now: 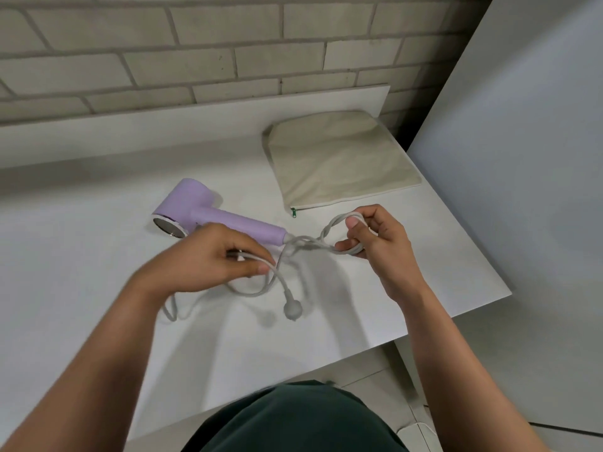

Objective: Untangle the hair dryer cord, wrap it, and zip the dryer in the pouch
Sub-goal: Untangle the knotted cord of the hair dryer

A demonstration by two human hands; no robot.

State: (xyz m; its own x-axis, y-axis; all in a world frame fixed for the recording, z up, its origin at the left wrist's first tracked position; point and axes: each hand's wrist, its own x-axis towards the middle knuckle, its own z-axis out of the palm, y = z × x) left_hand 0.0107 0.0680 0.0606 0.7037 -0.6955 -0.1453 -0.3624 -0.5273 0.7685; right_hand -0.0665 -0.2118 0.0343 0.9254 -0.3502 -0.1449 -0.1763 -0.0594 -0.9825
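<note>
A lilac hair dryer (202, 212) lies on the white table (98, 256), nozzle to the left, handle pointing right. Its grey cord (306, 244) leaves the handle end in a tangle. My left hand (208, 259) pinches a stretch of the cord just in front of the dryer. From that hand a loop hangs down, and the round plug (292, 309) dangles above the table. My right hand (375, 238) grips twisted loops of the cord to the right of the handle. A beige zip pouch (339, 158) lies flat behind it, its green zip pull (293, 212) at the near left corner.
A brick wall (195, 44) runs behind the table. A tall white panel (522, 158) stands at the right. The table's right edge and front edge are near my right forearm, and tiled floor (375, 370) shows beyond it.
</note>
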